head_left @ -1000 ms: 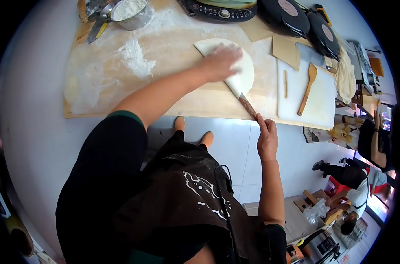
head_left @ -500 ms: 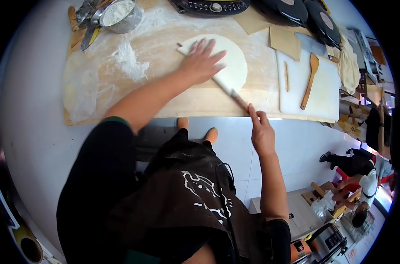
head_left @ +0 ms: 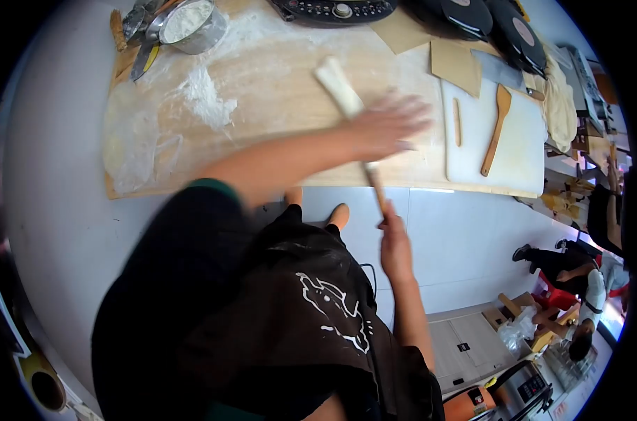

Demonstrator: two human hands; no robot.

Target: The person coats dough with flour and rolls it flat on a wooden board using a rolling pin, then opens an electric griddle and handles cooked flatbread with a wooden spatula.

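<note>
White dough [head_left: 338,85] is wrapped in a narrow roll around a wooden rolling pin [head_left: 376,184] above the floured wooden board [head_left: 276,98]. The pin slants toward me, its bare end sticking out past the board's front edge. My right hand [head_left: 395,242] is closed around that bare end. My left hand [head_left: 390,126], blurred by motion, is over the near part of the dough with its fingers spread; whether its palm touches the dough is hidden.
On the right a wooden spatula [head_left: 497,130] lies on a white cutting board [head_left: 465,158]. A metal bowl of flour [head_left: 192,28], a black appliance [head_left: 341,10] and brown paper [head_left: 455,67] are at the back. Other people [head_left: 571,270] are at far right.
The dough has gone from a wide, flat half-round to a narrow roll around the pin. My left hand has moved right, and my right hand has moved slightly left and toward me.
</note>
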